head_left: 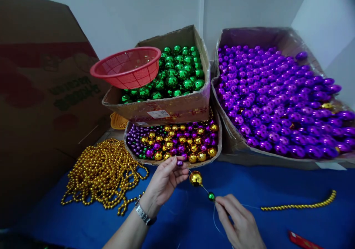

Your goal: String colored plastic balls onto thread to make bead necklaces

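Between thumb and fingers, my left hand [170, 177] pinches a small purple bead [179, 163] at one end of a thin clear string. A large gold bead [196, 178] hangs on the string between my hands. Farther along is a small green bead [211, 196], right at the fingertips of my right hand [238, 219], which are closed there on the string or the bead's edge. Loose string trails below that hand and off to the right, toward a short row of gold beads [299, 207] on the blue table.
Gold bead strands [102, 171] are piled at left. An open box of mixed beads [172, 141] sits under a box of green balls [177, 71] bearing a red basket [138, 75]. A large box of purple balls [271, 104] stands right. A red-handled tool [302, 240] lies front right.
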Available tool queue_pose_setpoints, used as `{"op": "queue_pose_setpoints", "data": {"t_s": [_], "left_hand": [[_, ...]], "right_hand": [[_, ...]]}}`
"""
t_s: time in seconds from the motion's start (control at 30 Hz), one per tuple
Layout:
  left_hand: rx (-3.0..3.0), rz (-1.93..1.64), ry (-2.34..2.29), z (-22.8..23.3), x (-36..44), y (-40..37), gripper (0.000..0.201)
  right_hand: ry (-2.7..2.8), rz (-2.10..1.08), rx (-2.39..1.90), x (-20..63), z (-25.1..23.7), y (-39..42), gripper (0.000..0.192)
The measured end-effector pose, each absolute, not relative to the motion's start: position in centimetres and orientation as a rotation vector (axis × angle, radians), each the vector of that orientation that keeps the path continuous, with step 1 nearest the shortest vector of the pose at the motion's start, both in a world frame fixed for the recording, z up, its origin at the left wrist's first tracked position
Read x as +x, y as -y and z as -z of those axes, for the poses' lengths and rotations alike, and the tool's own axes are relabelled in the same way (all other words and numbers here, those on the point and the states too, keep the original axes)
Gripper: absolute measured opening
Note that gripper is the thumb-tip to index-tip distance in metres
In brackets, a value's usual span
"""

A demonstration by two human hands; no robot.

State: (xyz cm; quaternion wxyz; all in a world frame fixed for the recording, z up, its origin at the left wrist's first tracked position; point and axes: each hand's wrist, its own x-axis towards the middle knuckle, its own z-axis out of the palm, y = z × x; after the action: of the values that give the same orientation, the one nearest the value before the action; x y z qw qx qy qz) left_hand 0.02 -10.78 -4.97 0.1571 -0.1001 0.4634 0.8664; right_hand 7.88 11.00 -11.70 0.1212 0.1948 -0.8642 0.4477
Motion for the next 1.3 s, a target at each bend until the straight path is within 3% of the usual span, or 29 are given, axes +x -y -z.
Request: {"op": "queue_pose_setpoints", "data": {"t_s": [0.33, 0.7, 1.03, 1.3], "left_hand": [[-0.270, -2.451, -1.379, 5.3, 0.4, 10.5, 0.021], [-0.022, -2.220, -2.006, 5.7, 1.5, 9.2, 0.020], [-0.116, -2.186, -1.849, 8.8, 2.1, 7.0, 0.022], [-0.071, -2.159, -1.937, 8.1, 2.2, 6.8, 0.021]], "right_hand": [[2.559, -1.286, 0.621, 7.9, 11.7, -11.1, 0.021], [2.568, -1.310, 0.498, 7.6, 11.8, -10.8, 0.019], [2.761, -1.559, 0.207, 7.8, 12.7, -12.2, 0.018], [2.752, -1.691, 0.186, 7.7, 13.3, -12.6, 0.021]]}}
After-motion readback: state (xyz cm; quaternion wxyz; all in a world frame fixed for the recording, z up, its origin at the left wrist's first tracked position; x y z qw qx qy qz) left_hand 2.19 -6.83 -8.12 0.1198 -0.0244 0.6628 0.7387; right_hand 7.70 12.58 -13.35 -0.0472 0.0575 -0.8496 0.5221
